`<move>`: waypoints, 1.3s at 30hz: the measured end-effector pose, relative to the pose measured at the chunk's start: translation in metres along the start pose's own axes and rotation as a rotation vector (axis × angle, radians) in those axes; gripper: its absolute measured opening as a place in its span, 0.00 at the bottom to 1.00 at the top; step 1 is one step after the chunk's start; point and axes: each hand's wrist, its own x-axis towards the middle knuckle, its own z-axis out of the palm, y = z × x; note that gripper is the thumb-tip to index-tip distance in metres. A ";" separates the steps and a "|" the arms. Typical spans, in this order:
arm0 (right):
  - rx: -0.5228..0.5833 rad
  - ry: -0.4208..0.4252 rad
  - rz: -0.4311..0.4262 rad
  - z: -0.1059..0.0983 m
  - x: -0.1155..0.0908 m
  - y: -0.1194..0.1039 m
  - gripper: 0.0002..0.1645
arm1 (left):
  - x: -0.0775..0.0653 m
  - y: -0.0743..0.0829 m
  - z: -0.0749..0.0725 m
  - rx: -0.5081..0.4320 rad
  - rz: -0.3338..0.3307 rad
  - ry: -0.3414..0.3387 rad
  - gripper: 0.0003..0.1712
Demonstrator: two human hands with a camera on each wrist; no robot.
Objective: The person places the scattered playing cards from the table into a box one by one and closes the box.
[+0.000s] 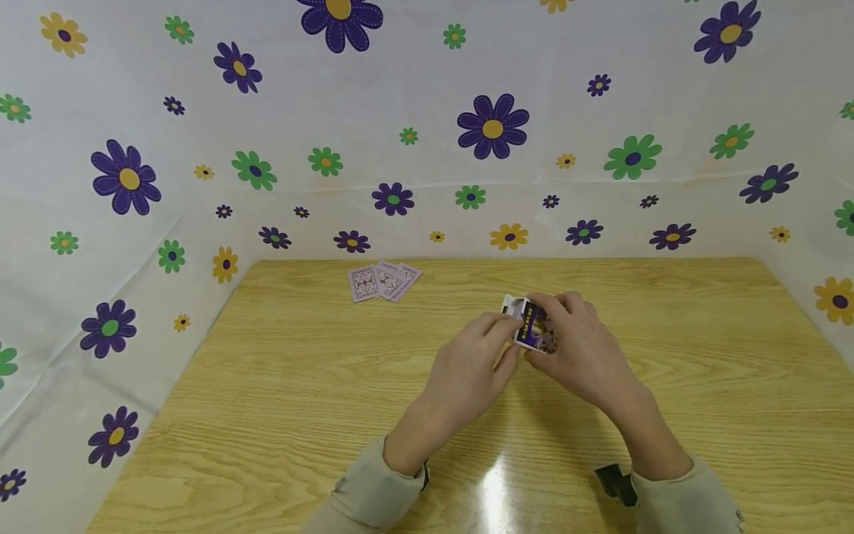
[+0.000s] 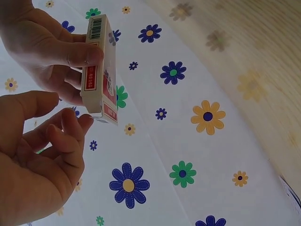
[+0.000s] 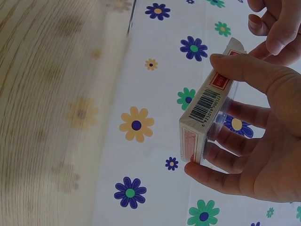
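Observation:
My right hand (image 1: 587,348) grips a small card box (image 1: 537,328) above the table. The box has a dark printed face in the head view, and a barcode and red label on its narrow white side in the right wrist view. In that view the thumb presses this side while the fingers curl behind. My left hand (image 1: 470,363) is at the box's flap end; in the left wrist view a bent fingertip (image 2: 86,121) touches or nearly touches that end, with the thumb apart. The flap end (image 3: 236,45) appears lifted. What is inside cannot be made out.
Three playing cards (image 1: 383,282), patterned backs up, lie overlapping at the table's back left. A flower-printed cloth (image 1: 400,89) hangs behind and beside the wooden table (image 1: 300,386). A black piece (image 1: 617,483) shows by the right sleeve.

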 end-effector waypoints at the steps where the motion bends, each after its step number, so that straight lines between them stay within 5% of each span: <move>1: 0.001 -0.001 0.000 0.000 0.000 0.000 0.43 | 0.000 0.000 0.000 0.001 -0.002 0.000 0.16; 7: 0.000 -0.013 0.012 -0.001 0.000 -0.001 0.43 | 0.002 -0.002 -0.006 -0.017 -0.033 0.005 0.16; 12: 0.005 -0.030 0.041 -0.002 0.000 -0.001 0.44 | 0.005 -0.015 -0.017 -0.062 -0.062 0.080 0.15; 18: 0.026 -0.065 0.072 -0.003 0.001 0.000 0.44 | 0.006 -0.055 -0.033 -0.069 -0.243 0.111 0.16; 23: 0.026 -0.061 0.078 -0.004 0.001 0.001 0.44 | 0.010 -0.118 -0.035 -0.001 -0.491 -0.016 0.19; 29: 0.034 -0.064 0.074 -0.005 -0.001 0.005 0.44 | 0.008 -0.193 -0.027 0.081 -0.754 -0.263 0.27; 35: 0.027 -0.062 0.068 -0.004 -0.001 0.005 0.44 | 0.002 -0.219 -0.014 -0.008 -0.857 -0.407 0.36; 39: 0.045 -0.063 0.072 -0.007 -0.001 0.005 0.45 | 0.002 -0.228 -0.007 0.075 -0.828 -0.488 0.32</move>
